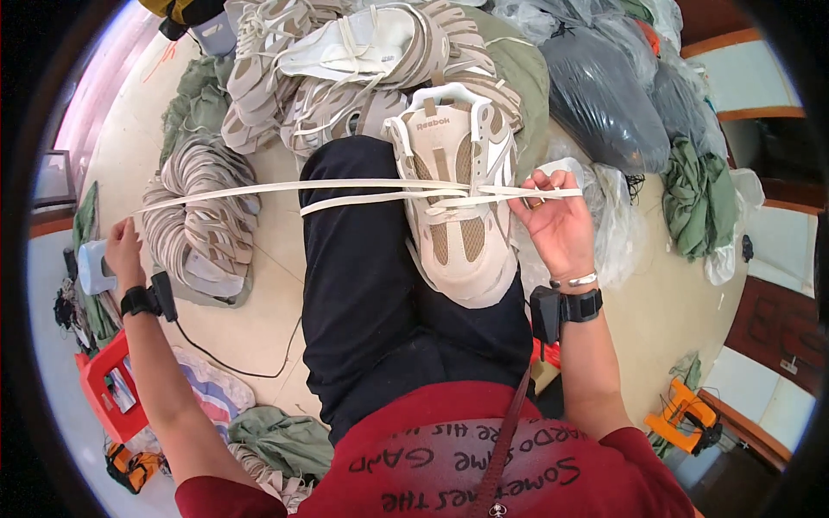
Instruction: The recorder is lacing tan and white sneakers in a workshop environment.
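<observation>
Two hands (125,252) (559,226) hold one cream lace (345,183) across one beige shoe (449,237).

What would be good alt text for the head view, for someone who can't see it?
A person's left hand and right hand hold a cream lace stretched sideways across a beige shoe resting on their lap. More shoes are piled beyond it, a stack of similar pieces lies to the left, and dark plastic bags lie to the right.

hands (124,249): 2 | lap shoe (453,240): 1 | wristbands (582,306): 2 | bracelet (584,280): 1 | piled shoes (371,47): uncountable
</observation>
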`<state>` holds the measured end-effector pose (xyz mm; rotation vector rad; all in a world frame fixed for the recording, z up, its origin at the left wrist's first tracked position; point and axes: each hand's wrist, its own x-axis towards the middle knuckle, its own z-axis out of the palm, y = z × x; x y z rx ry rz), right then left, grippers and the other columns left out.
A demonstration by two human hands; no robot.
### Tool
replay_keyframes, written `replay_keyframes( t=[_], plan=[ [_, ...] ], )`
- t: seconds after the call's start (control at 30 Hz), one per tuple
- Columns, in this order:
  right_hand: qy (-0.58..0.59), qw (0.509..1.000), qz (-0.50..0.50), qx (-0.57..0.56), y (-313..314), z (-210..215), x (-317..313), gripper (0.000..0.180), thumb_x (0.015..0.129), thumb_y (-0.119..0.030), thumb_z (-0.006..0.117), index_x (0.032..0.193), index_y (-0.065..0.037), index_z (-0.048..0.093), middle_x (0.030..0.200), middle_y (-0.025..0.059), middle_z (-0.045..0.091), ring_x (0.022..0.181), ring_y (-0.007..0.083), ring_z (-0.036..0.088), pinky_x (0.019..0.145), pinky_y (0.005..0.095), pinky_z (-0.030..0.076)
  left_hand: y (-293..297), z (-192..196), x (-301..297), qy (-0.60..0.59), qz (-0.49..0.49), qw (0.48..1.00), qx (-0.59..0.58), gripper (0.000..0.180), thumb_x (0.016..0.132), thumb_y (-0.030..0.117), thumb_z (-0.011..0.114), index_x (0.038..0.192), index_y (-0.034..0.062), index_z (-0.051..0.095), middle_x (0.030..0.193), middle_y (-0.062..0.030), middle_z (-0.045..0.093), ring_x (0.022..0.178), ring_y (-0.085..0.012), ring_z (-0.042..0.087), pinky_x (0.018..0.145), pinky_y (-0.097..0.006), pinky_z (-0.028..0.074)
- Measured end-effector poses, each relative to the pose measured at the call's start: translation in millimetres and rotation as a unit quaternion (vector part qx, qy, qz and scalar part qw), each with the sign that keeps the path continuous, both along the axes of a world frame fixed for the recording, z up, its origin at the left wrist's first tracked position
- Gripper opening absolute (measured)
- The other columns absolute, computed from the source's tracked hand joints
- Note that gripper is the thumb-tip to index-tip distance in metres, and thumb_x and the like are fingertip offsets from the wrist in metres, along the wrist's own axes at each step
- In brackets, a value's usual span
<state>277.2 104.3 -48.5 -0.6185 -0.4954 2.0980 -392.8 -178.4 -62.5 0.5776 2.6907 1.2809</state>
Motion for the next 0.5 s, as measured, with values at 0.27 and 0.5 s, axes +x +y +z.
replay_keyframes(
  t=[0.27, 0.5],
  plan=[
    [-0.125, 0.987, 0.032, 0.095, -5.7, 36.5, -8.6, 0.016, 0.101, -0.017, 0.047, 0.098, -0.005, 0.057, 0.108, 0.0075, 0.06, 0.095, 0.0177, 0.059, 0.094, 0.0432, 0.051, -26.3, -50.4, -66.4, -0.102, 0.094, 0.987, 0.083, 0.038, 0.091, 0.026, 0.067, 0.115, -0.0022, 0.06, 0.103, -0.0094, 0.062, 0.093, -0.0212, 0.063, 0.077, -0.031, 0.053],
    [-0.317, 0.894, 0.135, 0.288, -7.6, 64.7, -26.2, 0.011, 0.092, -0.009, 0.058, 0.091, 0.0, 0.064, 0.103, 0.0033, 0.06, 0.082, 0.0079, 0.053, 0.077, 0.0254, 0.044, -160.5, -49.9, -156.8, -0.165, 0.219, 0.957, 0.098, 0.038, 0.087, 0.022, 0.066, 0.114, -0.0014, 0.055, 0.105, -0.0141, 0.062, 0.095, -0.0269, 0.064, 0.075, -0.035, 0.055]
  ],
)
